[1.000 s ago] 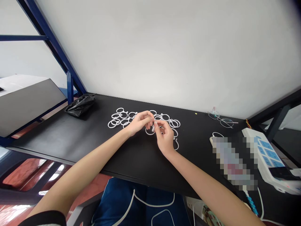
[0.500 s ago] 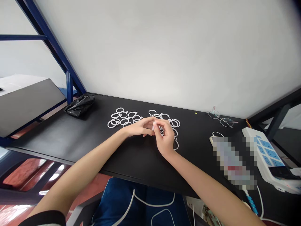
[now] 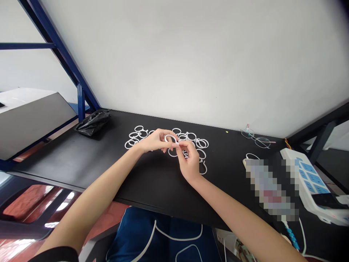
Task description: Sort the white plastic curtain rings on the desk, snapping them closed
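Note:
A white plastic ring [image 3: 170, 136] is held up between my two hands above the black table. My left hand [image 3: 156, 141] grips its left side, with the thumb along the lower edge. At its lower right, my right hand [image 3: 190, 160] pinches the small knob of the ring between thumb and forefinger. Behind and to the right of the hands lies a loose heap of similar white rings [image 3: 202, 143], some overlapping. Another group of rings [image 3: 134, 135] lies to the left, partly hidden by my left hand.
A crumpled black plastic bag [image 3: 93, 122] lies at the table's back left. To the right are eyeglasses [image 3: 255, 137], a blurred phone-like object [image 3: 269, 189] with a cable, and a white power strip [image 3: 311, 178] with blue sockets. A grey wall [image 3: 191, 65] rises behind the black table [image 3: 160, 182].
The held ring has turned into clear view, its loop now facing me. My left hand has shifted slightly left and up, while my right hand stays nearly in place, still pinching.

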Demonstrator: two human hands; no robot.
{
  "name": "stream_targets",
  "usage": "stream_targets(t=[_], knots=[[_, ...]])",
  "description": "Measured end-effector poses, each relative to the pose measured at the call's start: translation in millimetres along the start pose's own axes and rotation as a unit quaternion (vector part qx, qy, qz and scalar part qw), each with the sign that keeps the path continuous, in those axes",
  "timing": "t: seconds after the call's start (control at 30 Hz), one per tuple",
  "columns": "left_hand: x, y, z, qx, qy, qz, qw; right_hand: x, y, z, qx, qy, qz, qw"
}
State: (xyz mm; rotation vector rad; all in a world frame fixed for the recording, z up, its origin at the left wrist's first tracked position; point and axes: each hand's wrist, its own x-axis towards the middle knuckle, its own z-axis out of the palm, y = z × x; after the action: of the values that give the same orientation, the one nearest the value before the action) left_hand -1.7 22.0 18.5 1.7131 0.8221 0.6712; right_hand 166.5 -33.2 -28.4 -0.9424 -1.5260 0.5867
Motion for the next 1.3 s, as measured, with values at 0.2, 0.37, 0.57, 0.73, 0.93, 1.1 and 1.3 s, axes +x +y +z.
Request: stream_targets(t=[0.2, 0.37, 0.57, 0.73, 0.93, 1.1, 1.3], knots=[[1, -1, 12.8, 0.021, 0.02, 0.022, 0.999, 0, 1, -1, -0.009, -0.021, 0.001, 1.0], [2, -6, 13.0, 0.05, 0.064, 0.041, 0.996, 0, 0, -1, -0.022, -0.024, -0.02, 0.999], [2, -6, 14.2, 0.065, 0.097, 0.064, 0.991, 1, 1, 0, -0.01, -0.02, -0.005, 1.0], [3, -9, 13.8, 0.058, 0.091, 0.065, 0.992, 0, 2, 1, -0.007, -0.013, 0.008, 1.0], [4, -13, 14.9, 0.065, 0.089, 0.054, 0.992, 0, 3, 0, -0.019, -0.025, 0.008, 0.999], [4, -10, 14.6, 0.086, 0.083, 0.038, 0.992, -2, 4, 0, -0.015, -0.064, 0.035, 0.997], [3, -8, 15.4, 0.061, 0.075, 0.029, 0.995, -6, 5, -1, -0.023, -0.142, 0.043, 0.989]])
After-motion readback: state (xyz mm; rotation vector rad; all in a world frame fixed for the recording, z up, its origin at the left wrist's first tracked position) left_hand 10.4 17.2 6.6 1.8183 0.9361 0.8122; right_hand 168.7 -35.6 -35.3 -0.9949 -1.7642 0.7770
